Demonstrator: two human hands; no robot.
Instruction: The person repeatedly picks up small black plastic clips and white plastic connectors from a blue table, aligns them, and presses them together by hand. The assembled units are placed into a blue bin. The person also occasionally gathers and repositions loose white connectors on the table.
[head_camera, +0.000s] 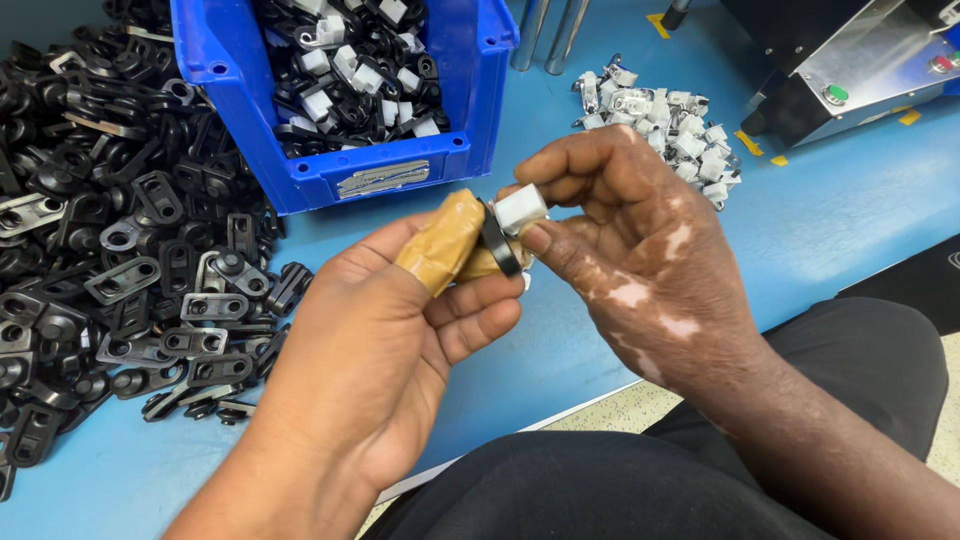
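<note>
Left hand: my left hand (400, 330) grips a black bracket part (498, 240) between the taped thumb (440, 243) and the curled fingers, above the near edge of the blue surface (560, 330).
Thumb: wrapped in tan tape, pressed against the flat side of the black part.
Right hand: my right hand (640, 240) pinches a small white plastic piece (521, 207) between thumb and forefinger, holding it against the black part.
Parts in hand: the white piece and the black part touch, held up over the middle of the surface, just in front of the bin.
Bin: a blue plastic bin (470, 90) stands at the far edge of the surface, filled with black parts fitted with white pieces.
Left side: a large heap of loose black brackets (120, 250) covers the left of the surface, reaching to its left edge.
Far right: a small pile of white and metal clips (665, 120) lies beside the bin, near a grey machine (850, 70) at the far right corner.
Near edge: my dark trousers (620, 480) show below the surface.
</note>
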